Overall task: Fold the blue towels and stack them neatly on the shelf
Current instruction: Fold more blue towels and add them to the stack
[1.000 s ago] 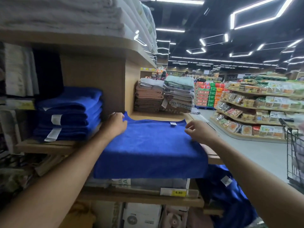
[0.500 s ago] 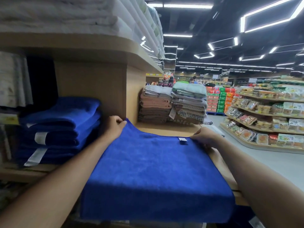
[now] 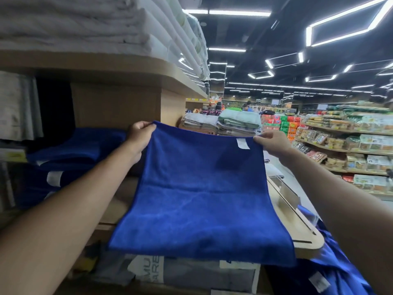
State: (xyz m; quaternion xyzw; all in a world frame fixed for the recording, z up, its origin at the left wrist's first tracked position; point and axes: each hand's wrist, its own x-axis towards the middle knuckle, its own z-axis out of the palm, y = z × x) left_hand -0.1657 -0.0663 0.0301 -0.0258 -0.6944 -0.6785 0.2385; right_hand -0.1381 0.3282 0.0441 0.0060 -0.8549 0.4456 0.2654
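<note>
A blue towel (image 3: pixel 200 192) with a small white label near its far right corner lies over the wooden shelf (image 3: pixel 297 226). Its far edge is lifted off the shelf. My left hand (image 3: pixel 139 135) pinches the far left corner. My right hand (image 3: pixel 271 142) pinches the far right corner. The near edge hangs a little over the shelf front. A stack of folded blue towels (image 3: pixel 70 154) sits on the shelf to the left. More loose blue fabric (image 3: pixel 331 267) lies lower at the right.
White towels (image 3: pixel 85 22) fill the upper shelf (image 3: pixel 131 67) overhead. Brown, grey and green folded towels (image 3: pixel 221 122) are stacked beyond the wooden divider (image 3: pixel 119 103). Grey packaged goods (image 3: pixel 191 273) sit on the shelf below. An aisle and grocery shelves (image 3: pixel 344 145) are at the right.
Both hands have taken hold of the towel's far corners and raised that edge off the shelf, toward me. The view has moved closer and tilted up.
</note>
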